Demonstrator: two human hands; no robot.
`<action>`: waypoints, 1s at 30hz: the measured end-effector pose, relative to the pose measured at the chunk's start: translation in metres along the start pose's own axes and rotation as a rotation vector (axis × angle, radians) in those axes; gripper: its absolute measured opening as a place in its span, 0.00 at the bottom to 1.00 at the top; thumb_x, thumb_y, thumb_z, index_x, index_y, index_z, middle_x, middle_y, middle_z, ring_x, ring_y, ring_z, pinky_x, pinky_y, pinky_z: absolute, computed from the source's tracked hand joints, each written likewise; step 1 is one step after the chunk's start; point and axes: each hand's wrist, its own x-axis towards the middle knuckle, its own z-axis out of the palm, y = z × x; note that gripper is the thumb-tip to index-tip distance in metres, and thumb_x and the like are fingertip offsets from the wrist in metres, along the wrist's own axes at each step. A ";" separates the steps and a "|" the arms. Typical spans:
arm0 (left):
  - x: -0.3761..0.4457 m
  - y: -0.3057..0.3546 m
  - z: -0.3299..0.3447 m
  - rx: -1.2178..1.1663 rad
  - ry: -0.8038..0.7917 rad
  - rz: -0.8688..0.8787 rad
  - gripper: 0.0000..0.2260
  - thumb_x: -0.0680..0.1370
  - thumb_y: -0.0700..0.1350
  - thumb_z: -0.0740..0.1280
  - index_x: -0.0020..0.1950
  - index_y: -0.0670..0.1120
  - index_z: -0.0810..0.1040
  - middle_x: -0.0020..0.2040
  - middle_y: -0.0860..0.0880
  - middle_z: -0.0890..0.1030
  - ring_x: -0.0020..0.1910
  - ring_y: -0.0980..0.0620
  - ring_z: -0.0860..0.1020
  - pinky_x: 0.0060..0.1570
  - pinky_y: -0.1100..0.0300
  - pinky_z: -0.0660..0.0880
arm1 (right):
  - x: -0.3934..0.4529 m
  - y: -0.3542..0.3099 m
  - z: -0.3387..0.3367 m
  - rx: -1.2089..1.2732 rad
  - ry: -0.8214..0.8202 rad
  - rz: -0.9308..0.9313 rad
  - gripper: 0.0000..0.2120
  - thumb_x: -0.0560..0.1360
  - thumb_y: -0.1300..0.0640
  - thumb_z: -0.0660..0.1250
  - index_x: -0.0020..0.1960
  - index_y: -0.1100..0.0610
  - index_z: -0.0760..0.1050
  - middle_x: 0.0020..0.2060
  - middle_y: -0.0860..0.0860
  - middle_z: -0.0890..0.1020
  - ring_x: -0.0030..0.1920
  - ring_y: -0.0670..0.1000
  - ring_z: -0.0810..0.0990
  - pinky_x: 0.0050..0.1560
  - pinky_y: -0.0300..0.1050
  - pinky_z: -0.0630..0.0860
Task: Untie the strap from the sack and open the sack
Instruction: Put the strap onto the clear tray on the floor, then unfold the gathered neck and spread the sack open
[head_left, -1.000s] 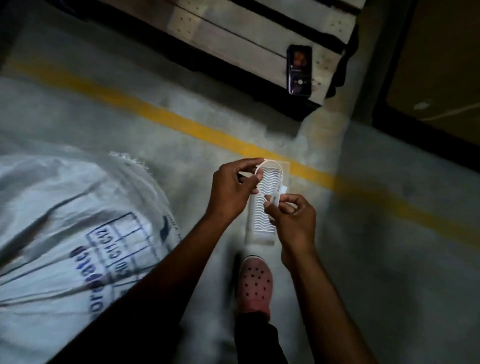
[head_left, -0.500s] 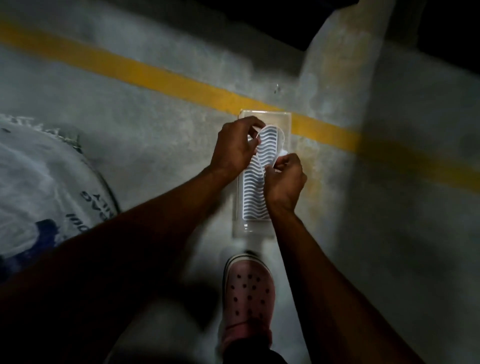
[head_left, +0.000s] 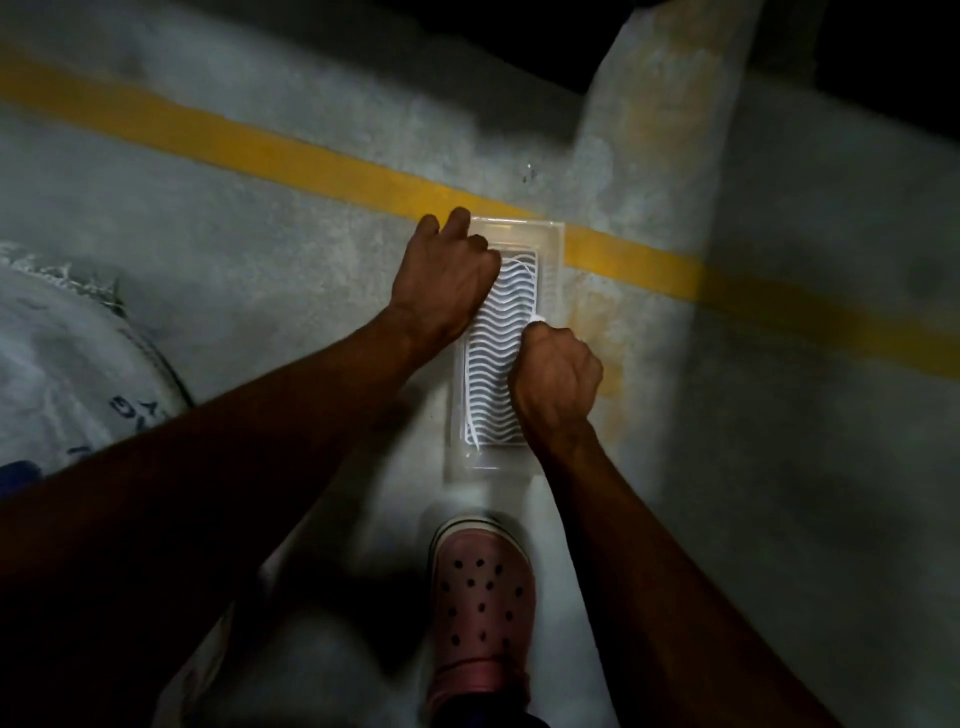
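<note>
On the concrete floor (head_left: 311, 291), just ahead of a pink perforated clog (head_left: 483, 592), lies a clear shallow tray (head_left: 553, 244) with a wavy white insert; both hands are down over it. Left hand (head_left: 444, 280): fingers curled together at the tray's far left corner, thumb side hidden; whether it pinches anything, cannot tell. Right hand (head_left: 558, 379): closed in a fist at the tray's right edge, clamped on a small white piece that shows at the knuckles; a thin white strand, likely the strap (head_left: 525, 265), loops across the insert's far end between the hands.

Task status (judged): strap appears to be off the sack and is being laid in the tray; so untying looks done. The sack (head_left: 67, 374), white woven with blue print, sits well apart at the left edge, only partly in frame; its mouth is not visible, so opening is taken as still to do.

Surface and room: grey, dusty concrete; a yellow painted line (head_left: 291, 156) runs diagonally, passing under the tray's far end; lighting dim, upper frame black; motion blur near the clog.
</note>
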 end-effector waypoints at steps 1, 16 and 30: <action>-0.001 0.000 0.003 0.003 -0.032 -0.007 0.11 0.79 0.41 0.64 0.59 0.46 0.82 0.57 0.45 0.85 0.67 0.39 0.74 0.59 0.47 0.72 | 0.001 -0.001 -0.001 -0.071 -0.067 -0.008 0.05 0.67 0.68 0.72 0.40 0.60 0.80 0.36 0.59 0.84 0.37 0.62 0.85 0.38 0.48 0.80; -0.091 -0.035 -0.071 -0.620 -0.084 -0.156 0.34 0.85 0.54 0.63 0.86 0.49 0.51 0.86 0.43 0.55 0.82 0.39 0.62 0.74 0.39 0.68 | -0.015 -0.008 -0.085 0.032 -0.167 -0.227 0.32 0.83 0.44 0.61 0.83 0.51 0.57 0.77 0.60 0.67 0.70 0.65 0.70 0.63 0.64 0.74; -0.316 -0.199 -0.274 -0.474 0.101 -0.470 0.38 0.81 0.65 0.51 0.87 0.51 0.45 0.86 0.45 0.57 0.84 0.40 0.58 0.77 0.36 0.61 | -0.146 -0.220 -0.303 0.341 -0.183 -0.632 0.36 0.82 0.40 0.64 0.84 0.45 0.52 0.84 0.53 0.48 0.77 0.65 0.64 0.71 0.62 0.70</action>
